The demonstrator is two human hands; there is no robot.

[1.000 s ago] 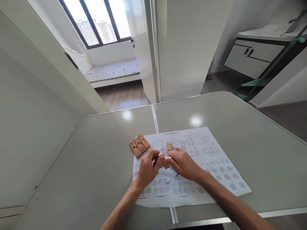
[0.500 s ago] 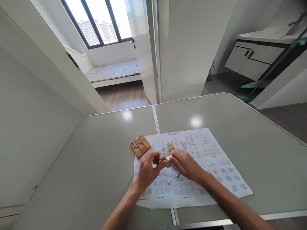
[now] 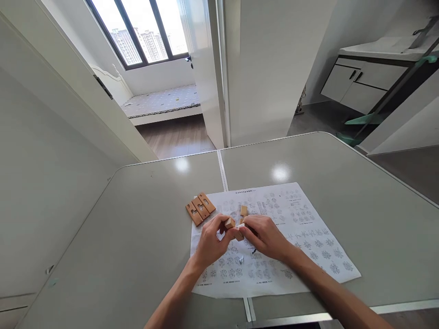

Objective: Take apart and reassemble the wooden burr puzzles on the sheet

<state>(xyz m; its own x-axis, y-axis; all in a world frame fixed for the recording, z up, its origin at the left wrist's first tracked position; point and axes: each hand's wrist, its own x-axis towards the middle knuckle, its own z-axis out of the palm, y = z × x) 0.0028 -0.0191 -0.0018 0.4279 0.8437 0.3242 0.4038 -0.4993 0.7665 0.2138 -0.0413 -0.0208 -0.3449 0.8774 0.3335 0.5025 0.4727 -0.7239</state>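
My left hand (image 3: 210,241) is closed, thumb and fingers pinching a light wooden puzzle piece (image 3: 229,223) with a square end. My right hand (image 3: 269,236) meets it from the other side, its thumb and fingers closed on the same wooden piece near a small pale part (image 3: 241,225). Fingers cover much of the wood, so whether it is one piece or several joined cannot be told. Just beyond the fingertips a small wooden block (image 3: 243,210) stands on a printed sheet (image 3: 329,235). Another bit of wood beside it is partly hidden by my right hand.
Three flat brown wooden plates (image 3: 200,209) with cut-out slots and numbers lie side by side at the sheet's upper left corner. Two small scraps, one whitish (image 3: 241,260) and one dark (image 3: 254,251), rest on the sheet. Beneath is a grey table (image 3: 154,228) with a centre seam.
The wooden piece has turned a little in my fingers, so a tan face shows where a paler one did. My right thumb has shifted slightly over the pale part. Both arms stay in place.
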